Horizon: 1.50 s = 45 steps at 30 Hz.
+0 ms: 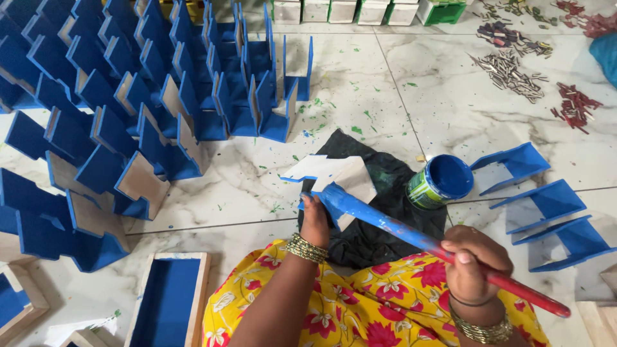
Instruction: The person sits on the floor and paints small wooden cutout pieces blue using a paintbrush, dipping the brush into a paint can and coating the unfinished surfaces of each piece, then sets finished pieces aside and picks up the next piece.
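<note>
Right hand grips a paintbrush, bristles on a wooden piece that the left hand pinches above a black cloth; paint can beside.

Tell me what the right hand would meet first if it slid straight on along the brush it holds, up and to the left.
Likely the left hand, gripping the unpainted wooden piece where the paintbrush ends. The right hand points up-left along that handle; depth is hard to judge.
</note>
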Motion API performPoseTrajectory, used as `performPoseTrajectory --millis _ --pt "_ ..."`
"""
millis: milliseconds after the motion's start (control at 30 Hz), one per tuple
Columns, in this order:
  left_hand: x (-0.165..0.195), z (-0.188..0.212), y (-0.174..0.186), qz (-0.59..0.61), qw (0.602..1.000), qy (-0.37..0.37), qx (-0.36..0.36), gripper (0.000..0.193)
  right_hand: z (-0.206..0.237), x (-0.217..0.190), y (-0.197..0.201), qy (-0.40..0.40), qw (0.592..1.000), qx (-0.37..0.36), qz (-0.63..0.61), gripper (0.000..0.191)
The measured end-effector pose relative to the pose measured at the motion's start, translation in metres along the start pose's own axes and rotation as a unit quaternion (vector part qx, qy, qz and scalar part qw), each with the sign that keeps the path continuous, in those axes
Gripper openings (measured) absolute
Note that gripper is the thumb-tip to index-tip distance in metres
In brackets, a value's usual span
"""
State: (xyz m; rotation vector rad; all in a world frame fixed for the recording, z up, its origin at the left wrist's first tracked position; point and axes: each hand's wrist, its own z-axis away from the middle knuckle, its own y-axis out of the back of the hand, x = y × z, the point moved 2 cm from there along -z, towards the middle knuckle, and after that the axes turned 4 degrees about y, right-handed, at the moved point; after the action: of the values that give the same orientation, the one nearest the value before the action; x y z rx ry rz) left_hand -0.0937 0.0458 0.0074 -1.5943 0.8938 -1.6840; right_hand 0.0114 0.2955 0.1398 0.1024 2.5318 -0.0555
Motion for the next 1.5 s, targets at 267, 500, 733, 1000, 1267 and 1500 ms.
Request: performPoseTrajectory --millis 267,500,733,1000,1267,1500 --pt "0.010 0.000 0.009 -0.001 0.998 -0.033 0.048 0.085 0.001 -0.009 0.022 -0.012 0.998 -0.049 0.026 0.022" --pt "0.009 0.002 -0.004 0.006 1.000 -0.011 0.007 0.090 -0.004 -0.004 0.014 0.030 0.999 0.030 0.029 0.019" --pt "0.016 0.006 0.006 0.020 1.000 -0.023 0.005 0.092 0.002 -0.006 0.013 -0.020 0.995 -0.053 0.080 0.019" --pt "0.013 0.001 0.000 -0.004 1.000 -0.017 0.008 0.094 -0.003 -0.012 0.021 0.022 0.998 0.019 0.063 0.022" --pt "0.018 0.007 0.003 0.011 1.000 -0.019 0.014 0.098 0.002 -0.004 0.008 -0.017 0.993 -0.069 0.096 0.016" --pt "0.018 0.000 0.001 0.006 0.999 -0.037 -0.010 0.094 0.000 -0.015 0.027 0.054 0.998 0.007 0.045 0.017"
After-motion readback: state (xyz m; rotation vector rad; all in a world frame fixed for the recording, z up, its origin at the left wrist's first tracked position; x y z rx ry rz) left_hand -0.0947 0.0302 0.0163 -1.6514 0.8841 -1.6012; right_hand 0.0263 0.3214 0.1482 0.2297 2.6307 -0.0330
